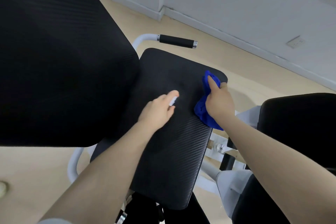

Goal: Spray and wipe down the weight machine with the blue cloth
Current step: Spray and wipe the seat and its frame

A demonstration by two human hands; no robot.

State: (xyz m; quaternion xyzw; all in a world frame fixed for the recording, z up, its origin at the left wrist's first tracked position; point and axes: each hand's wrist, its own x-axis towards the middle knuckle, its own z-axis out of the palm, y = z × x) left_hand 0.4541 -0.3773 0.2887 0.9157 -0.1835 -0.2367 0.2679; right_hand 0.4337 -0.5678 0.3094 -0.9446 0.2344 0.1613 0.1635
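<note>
L hand [156, 108] holds 1 spray bottle [46, 99]... waitL hand [156, 109] grips 1 sprayer [173, 96], R hand [219, 103] 1 blue cloth [205, 116] on pad [172, 151].

This is a gym or fitness room. A weight machine fills the view: a black padded seat [172, 132] with a ribbed vinyl surface, a large black back pad [54, 60] to its left, another black pad [300, 123] at the right edge, and a white tubular frame [73, 165] carrying a handle with a black foam grip [175, 41]. Around it lie a pale wood-look floor [236, 63], plain white walls with a skirting board [254, 45], and a wall socket [296, 42].
</note>
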